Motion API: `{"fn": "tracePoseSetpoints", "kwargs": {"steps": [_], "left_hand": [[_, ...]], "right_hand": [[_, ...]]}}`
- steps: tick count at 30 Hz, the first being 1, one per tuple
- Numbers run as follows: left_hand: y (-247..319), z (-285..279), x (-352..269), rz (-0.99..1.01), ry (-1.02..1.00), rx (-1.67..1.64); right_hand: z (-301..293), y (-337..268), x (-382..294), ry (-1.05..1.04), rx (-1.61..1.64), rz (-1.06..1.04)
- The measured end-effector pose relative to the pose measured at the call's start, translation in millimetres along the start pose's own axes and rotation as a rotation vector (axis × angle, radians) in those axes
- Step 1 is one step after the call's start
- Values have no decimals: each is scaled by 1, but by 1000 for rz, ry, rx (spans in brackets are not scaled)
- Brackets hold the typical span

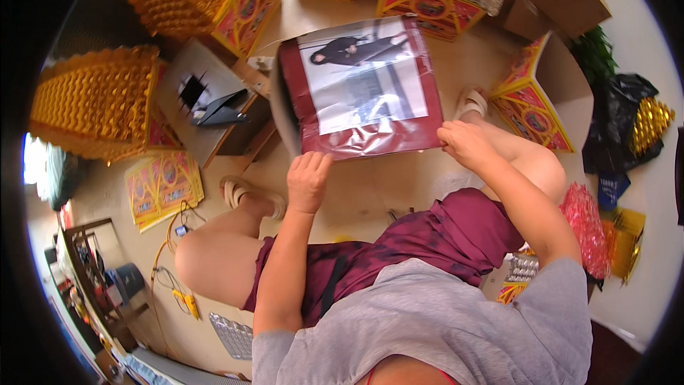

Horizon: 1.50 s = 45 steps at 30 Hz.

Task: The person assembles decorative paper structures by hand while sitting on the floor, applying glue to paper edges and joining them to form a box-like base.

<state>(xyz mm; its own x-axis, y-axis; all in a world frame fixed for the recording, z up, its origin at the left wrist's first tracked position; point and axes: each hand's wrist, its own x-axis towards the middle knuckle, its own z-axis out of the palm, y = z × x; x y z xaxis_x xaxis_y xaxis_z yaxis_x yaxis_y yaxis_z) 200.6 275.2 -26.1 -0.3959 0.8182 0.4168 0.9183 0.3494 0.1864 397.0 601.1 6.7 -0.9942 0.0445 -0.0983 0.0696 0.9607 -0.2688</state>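
Observation:
A box-like item covered in dark red, shiny plastic (pixel 366 85), with a printed picture of a figure in dark clothes on its face, is held out above the floor between the knees. My left hand (pixel 309 182) grips its near left corner. My right hand (pixel 460 141) pinches its near right corner. The item's left side shows a pale panel with a dark gap beside it. What lies underneath it is hidden.
Gold scalloped paper pieces (pixel 96 104) stand at left and top left. A printed folded card (pixel 534 101) stands at right. Flat printed sheets (pixel 164 187), a yellow glue gun (pixel 187 302) and its cord lie at left. A black plastic bag (pixel 614 123) lies far right.

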Motion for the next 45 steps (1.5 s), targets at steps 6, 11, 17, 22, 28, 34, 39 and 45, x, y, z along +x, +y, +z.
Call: {"fn": "tracePoseSetpoints", "kwargs": {"steps": [6, 11, 17, 22, 28, 34, 39, 45], "left_hand": [[3, 5, 1, 15, 64, -43], [6, 4, 3, -6, 88, -16], [-6, -16, 2, -287, 130, -194], [-26, -15, -12, -321, 86, -198], [-27, -14, -9, -306, 72, -281], [-23, -13, -8, -290, 53, -263], [-26, -10, -12, -328, 82, -214], [-21, -24, -6, -367, 44, -177]], "right_hand": [[-6, -48, 20, 34, -87, -127], [26, -76, 52, 130, 24, -191], [26, -86, 55, 246, 98, -148], [24, -89, 56, 273, 110, -157], [26, -85, 55, 265, 111, -150], [27, -85, 55, 301, 145, -114], [29, -86, 56, 299, 189, -89], [28, -90, 56, 290, 232, -40]]}}
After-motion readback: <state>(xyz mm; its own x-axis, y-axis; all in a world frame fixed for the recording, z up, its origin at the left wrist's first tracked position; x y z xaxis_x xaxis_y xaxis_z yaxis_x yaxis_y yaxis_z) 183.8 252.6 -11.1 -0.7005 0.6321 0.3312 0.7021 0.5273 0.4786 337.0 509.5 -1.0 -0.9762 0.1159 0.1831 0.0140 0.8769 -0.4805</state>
